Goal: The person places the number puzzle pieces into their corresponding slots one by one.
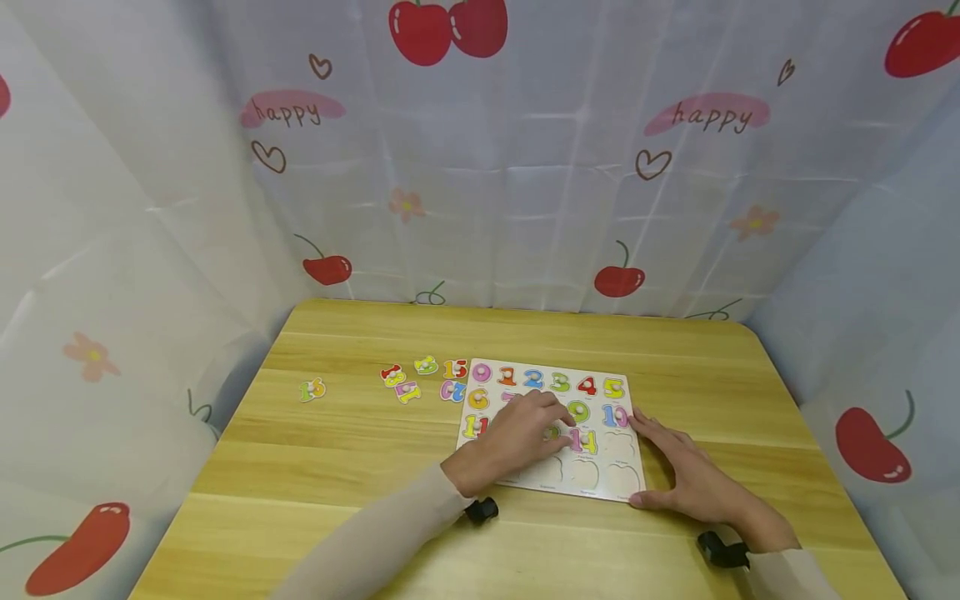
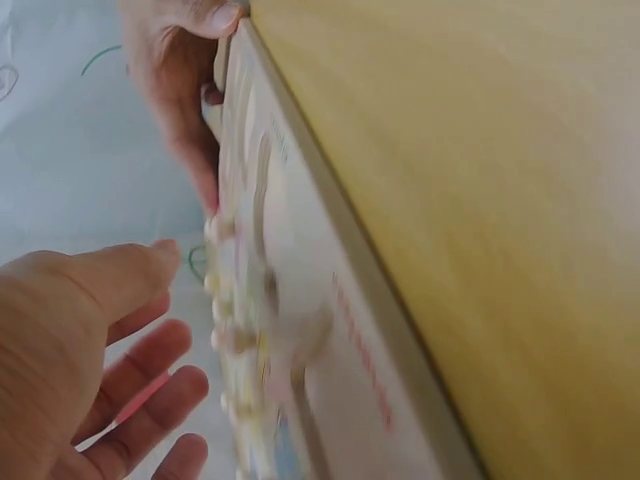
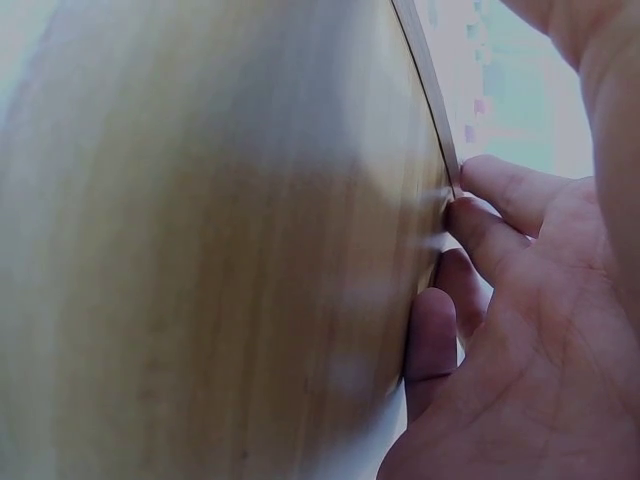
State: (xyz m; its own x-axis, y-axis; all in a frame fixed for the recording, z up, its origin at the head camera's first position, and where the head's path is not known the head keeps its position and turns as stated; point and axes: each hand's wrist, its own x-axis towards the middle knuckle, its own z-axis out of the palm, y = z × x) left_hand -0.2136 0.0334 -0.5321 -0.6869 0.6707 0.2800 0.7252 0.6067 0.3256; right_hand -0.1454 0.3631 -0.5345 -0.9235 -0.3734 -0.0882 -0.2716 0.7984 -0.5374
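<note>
A white number puzzle board (image 1: 525,485) lies on the table, with pegged number pieces seated in its upper rows and bare recesses along its lowest row. My left hand (image 1: 517,433) hovers over the middle of the board, thumb and index fingertips near the pink and yellow 14 piece (image 1: 585,442). In the left wrist view its fingers (image 2: 150,400) are loosely bent and apart, with nothing held. My right hand (image 1: 693,479) rests against the board's right edge, fingertips beside the 10 piece (image 1: 615,416) and thumb at the lower right corner. The left hand hides several pieces.
Loose number pieces lie left of the board, among them a red and yellow 18 (image 1: 393,376) and an orange and red 15 (image 1: 454,369). One green and orange piece (image 1: 312,389) sits farther left. A printed curtain (image 1: 495,192) hangs around the wooden table (image 1: 337,450).
</note>
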